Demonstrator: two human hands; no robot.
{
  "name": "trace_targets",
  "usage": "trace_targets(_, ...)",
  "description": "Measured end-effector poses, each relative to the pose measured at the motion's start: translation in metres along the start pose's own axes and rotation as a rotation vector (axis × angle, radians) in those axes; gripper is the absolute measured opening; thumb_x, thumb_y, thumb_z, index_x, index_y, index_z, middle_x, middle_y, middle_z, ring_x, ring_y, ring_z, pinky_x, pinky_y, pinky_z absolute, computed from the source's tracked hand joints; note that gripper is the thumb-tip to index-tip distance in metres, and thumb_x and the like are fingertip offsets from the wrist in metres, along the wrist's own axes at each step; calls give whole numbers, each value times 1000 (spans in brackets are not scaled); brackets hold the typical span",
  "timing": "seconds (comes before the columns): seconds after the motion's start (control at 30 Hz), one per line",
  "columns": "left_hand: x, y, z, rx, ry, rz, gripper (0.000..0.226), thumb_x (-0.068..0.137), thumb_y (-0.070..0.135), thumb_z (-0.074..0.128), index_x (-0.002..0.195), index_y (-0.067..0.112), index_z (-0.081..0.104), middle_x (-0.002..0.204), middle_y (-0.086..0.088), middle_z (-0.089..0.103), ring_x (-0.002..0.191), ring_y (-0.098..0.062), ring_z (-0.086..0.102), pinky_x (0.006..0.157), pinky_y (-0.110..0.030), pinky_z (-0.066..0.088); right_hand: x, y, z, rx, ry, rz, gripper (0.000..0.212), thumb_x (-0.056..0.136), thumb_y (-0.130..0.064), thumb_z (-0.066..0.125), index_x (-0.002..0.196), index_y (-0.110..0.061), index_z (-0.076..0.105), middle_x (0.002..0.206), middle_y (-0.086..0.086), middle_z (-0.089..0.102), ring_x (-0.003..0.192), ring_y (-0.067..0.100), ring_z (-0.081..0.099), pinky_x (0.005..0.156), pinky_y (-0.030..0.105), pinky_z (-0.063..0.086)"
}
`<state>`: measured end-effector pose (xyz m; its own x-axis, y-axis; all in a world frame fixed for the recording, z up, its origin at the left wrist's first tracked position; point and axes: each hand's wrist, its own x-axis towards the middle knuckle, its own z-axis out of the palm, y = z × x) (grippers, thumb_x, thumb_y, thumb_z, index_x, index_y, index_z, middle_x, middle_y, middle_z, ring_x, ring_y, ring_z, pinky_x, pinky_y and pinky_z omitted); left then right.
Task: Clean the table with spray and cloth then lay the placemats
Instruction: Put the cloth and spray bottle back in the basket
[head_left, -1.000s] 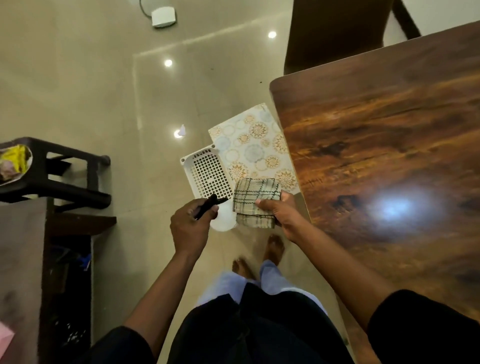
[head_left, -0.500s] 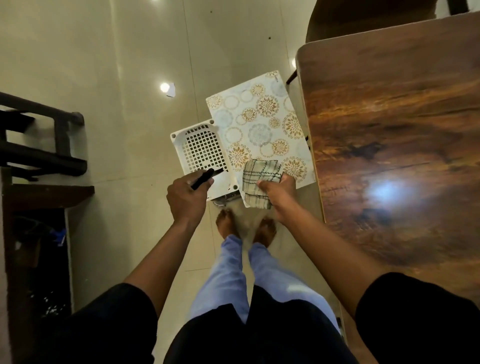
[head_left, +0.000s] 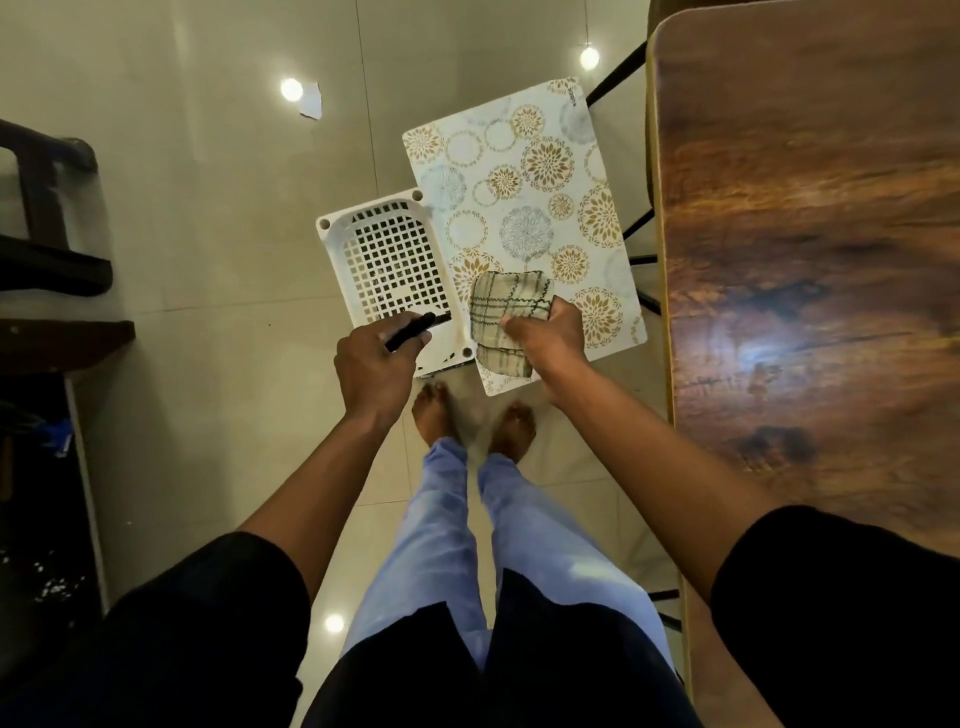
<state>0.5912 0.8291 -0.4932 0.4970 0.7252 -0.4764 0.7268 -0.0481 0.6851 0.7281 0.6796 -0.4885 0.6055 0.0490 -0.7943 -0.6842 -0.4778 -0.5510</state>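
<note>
Hands are held low over the floor, left of the table (head_left: 810, 260). Left hand (head_left: 371, 366) is fisted around a black handle or nozzle (head_left: 415, 328) that sticks out past the thumb; the rest of that item is hidden under the hand, so I cannot tell whether it is the spray. Right hand (head_left: 545, 343) pinches a folded plaid cloth (head_left: 506, 312), fingers closed on its near edge, cloth hanging over the mat below.

Placemat (head_left: 524, 208), white with gold and grey floral rings, lies flat on a low support just beside the table's left edge; whether it is one mat or a stack cannot be told. White basket (head_left: 384, 260) with a grid bottom sits touching the mat's left side, its right rim partly under the mat's corner. Left hand is over the basket's near corner.

Tabletop is dark wood grain, glossy, with a bright light reflection near mid-right. Bare feet (head_left: 470, 415) stand on pale tile just short of the basket and mat. Dark furniture (head_left: 47, 234) at far left, well apart from the hands.
</note>
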Motion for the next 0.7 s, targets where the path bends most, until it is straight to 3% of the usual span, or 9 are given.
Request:
trace_targets(0.2,9,8,6,-13,-125,16,27,87,24,89,113,28,87,108,7,84,107,-13,77,100,-37,61,5,-11,9,6,-18,1,30,80,-9,76,108,-17,68,101,12,77,94,40,75,72,60,62)
trace_targets(0.3,12,9,8,-14,-146,6,28,86,24,89,114,30,86,112,6,84,110,-14,76,103,-42,60,6,-20,9,-9,-39,-21,24,83,-5,74,101,-19,69,101,14,77,94,38,75,73,70,56)
trace_targets(0.47,20,7,-3,-54,-265,28,31,86,27,90,117,25,85,115,8,82,113,-9,75,106,-43,60,9,-42,11,-73,-37,-110,13,88,-12,70,100,-18,69,101,15,76,92,33,75,78,63,60)
trace_targets(0.5,24,7,-6,-90,-279,33,30,89,25,90,118,23,84,118,9,81,116,-8,74,107,-42,59,9,-47,14,-95,-27,-135,16,88,-20,69,102,-12,69,102,19,75,93,37,74,78,63,60)
trace_targets(0.57,39,10,-12,-218,-260,24,29,93,21,86,122,19,82,124,6,79,122,-11,73,107,-39,58,13,-57,20,-154,-23,-214,46,82,-38,61,108,0,64,106,29,68,98,47,68,76,68,56)
trace_targets(0.6,48,12,-14,-299,-231,-11,27,96,20,83,123,16,80,123,3,80,122,-14,73,105,-36,59,14,-64,23,-193,-42,-265,50,81,-41,56,109,0,64,106,28,68,99,47,66,77,68,55)
trace_targets(0.67,68,22,-21,-430,-170,-151,21,104,26,73,117,10,80,112,-2,82,113,-22,77,92,-32,63,9,-80,33,-291,-104,-366,38,86,-36,51,106,-8,69,99,18,73,95,40,70,81,61,58)
trace_targets(0.7,77,30,-25,-474,-173,-243,30,108,34,66,113,7,79,105,-6,82,105,-25,78,85,-33,65,7,-88,38,-342,-146,-414,32,90,-32,49,105,-13,70,96,11,75,92,35,71,80,55,60)
